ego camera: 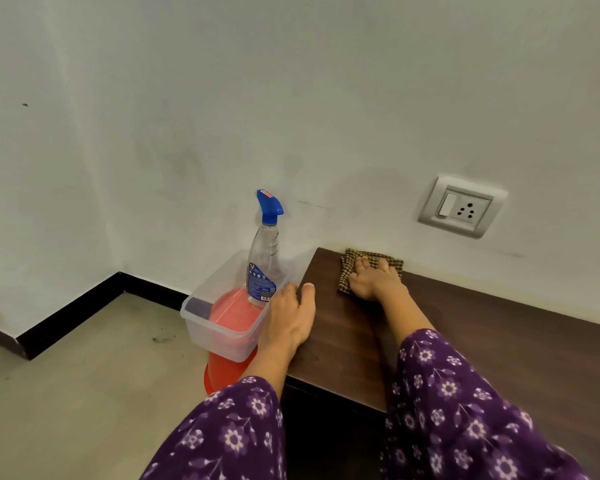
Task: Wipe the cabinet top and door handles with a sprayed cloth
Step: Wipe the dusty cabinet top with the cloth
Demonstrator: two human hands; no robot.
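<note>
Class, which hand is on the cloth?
The right hand, flat on the cloth by the wall; the left hand rests on the bare cabinet top.

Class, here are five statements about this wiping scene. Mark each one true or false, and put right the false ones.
1. The right hand presses the brown checked cloth flat on the dark wooden cabinet top. True.
2. The left hand lifts the clear spray bottle with the blue trigger. False: it rests on the cabinet top's left edge, and the bottle stands upright.
3. The bottle stands in a clear plastic tub. True.
4. The tub sits on the cabinet top. False: it sits beside it, on a red bucket.
5. A plug is in the white wall socket. False: its holes are empty.
</note>
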